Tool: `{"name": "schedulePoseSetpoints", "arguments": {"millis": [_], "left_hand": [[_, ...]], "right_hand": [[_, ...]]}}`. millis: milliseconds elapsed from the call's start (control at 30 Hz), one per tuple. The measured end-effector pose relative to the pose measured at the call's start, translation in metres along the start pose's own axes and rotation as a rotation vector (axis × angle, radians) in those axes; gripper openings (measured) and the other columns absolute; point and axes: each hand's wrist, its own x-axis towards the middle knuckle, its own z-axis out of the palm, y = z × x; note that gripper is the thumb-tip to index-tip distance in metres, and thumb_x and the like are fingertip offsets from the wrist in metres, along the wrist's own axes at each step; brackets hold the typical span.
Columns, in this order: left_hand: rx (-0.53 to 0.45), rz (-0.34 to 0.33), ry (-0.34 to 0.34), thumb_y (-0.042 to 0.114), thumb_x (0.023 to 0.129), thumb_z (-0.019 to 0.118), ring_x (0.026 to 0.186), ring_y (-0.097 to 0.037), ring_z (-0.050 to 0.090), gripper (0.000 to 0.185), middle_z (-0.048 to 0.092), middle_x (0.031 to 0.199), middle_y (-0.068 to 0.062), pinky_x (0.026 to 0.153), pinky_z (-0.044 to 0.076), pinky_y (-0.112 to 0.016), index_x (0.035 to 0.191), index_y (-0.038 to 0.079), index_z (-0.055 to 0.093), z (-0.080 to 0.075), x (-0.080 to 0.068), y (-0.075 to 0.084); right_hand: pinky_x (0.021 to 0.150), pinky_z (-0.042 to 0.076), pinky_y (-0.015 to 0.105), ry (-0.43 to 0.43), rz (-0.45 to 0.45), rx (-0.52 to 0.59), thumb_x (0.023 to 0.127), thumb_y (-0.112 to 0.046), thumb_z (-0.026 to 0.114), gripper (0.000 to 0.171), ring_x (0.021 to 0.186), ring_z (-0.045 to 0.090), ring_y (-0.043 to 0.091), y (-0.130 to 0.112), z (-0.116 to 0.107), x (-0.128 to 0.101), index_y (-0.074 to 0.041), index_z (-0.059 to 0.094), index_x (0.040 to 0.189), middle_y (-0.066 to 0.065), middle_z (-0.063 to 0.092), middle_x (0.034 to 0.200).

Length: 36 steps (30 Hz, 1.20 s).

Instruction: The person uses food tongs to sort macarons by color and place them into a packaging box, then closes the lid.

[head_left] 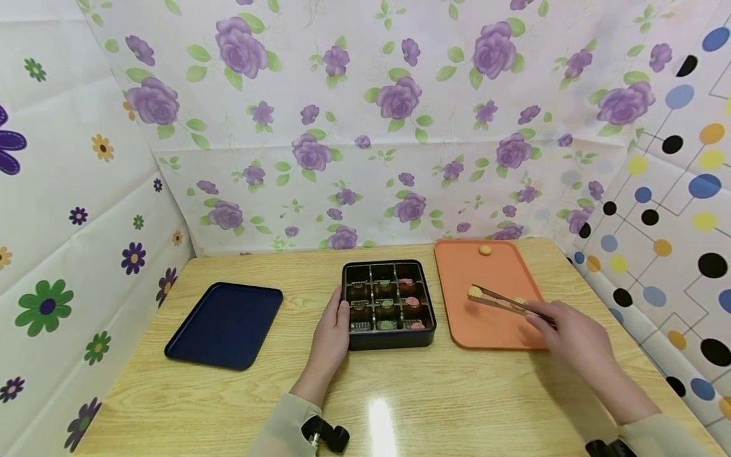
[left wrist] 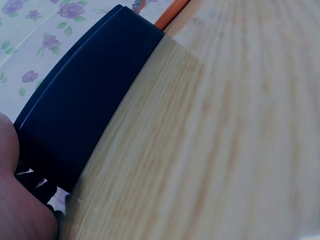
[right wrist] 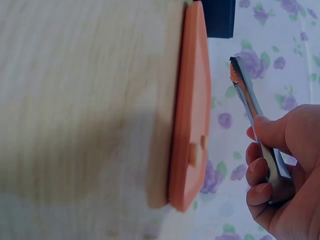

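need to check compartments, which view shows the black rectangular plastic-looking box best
Head view: it shows the black rectangular plastic-looking box from above, compartments visible. Left wrist shows mainly its outer side; right wrist, only part of it at the top edge.

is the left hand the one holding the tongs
No, the right hand grips the tongs, while the left hand touches the side of the black compartment box.
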Motion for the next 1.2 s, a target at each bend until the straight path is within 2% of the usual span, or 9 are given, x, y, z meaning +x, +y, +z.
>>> {"name": "schedulePoseSetpoints", "arguments": {"millis": [200,433,667,1000,1200], "left_hand": [[0.008,0.006,0.004,0.037,0.124,0.036,0.165,-0.040,0.026,0.058,0.027,0.181,-0.011,0.131,0.025,-0.065,0.178,0.019,0.026,-0.001,0.001,-0.001],[0.004,0.003,0.007,0.037,0.124,0.036,0.165,-0.039,0.026,0.059,0.027,0.181,-0.010,0.131,0.025,-0.064,0.178,0.018,0.026,-0.002,0.002,-0.002],[0.005,0.003,0.004,0.037,0.124,0.035,0.165,-0.040,0.025,0.058,0.027,0.181,-0.011,0.131,0.025,-0.064,0.178,0.019,0.025,-0.004,0.002,-0.002],[0.001,-0.001,0.012,0.037,0.124,0.037,0.165,-0.039,0.026,0.058,0.028,0.181,-0.010,0.131,0.025,-0.063,0.178,0.019,0.026,-0.003,0.003,-0.001],[0.002,0.007,0.009,0.035,0.124,0.037,0.165,-0.040,0.027,0.057,0.029,0.180,-0.012,0.131,0.026,-0.064,0.178,0.018,0.027,-0.001,0.001,-0.002]], "right_hand": [[0.054,0.039,0.035,0.017,-0.041,0.017,0.110,-0.027,0.074,0.032,0.065,0.053,0.014,-0.019,-0.001,0.009,-0.011,0.079,0.137,0.003,0.072,0.094],[0.057,0.044,0.034,0.044,-0.107,0.041,0.110,-0.028,0.074,0.031,0.073,0.061,0.013,-0.040,-0.002,0.019,-0.011,0.080,0.135,0.005,0.077,0.105],[0.054,0.040,0.032,0.057,-0.159,0.068,0.109,-0.028,0.075,0.028,0.066,0.054,0.009,-0.061,-0.001,0.025,-0.013,0.081,0.133,-0.002,0.072,0.095],[0.056,0.039,0.033,0.021,-0.198,0.083,0.109,-0.025,0.076,0.027,0.064,0.050,0.010,-0.094,0.007,0.035,-0.017,0.081,0.134,-0.005,0.068,0.093],[0.060,0.048,0.034,0.005,-0.216,0.078,0.108,-0.027,0.077,0.027,0.074,0.062,0.010,-0.111,0.021,0.036,-0.019,0.082,0.134,-0.002,0.075,0.102]]}}
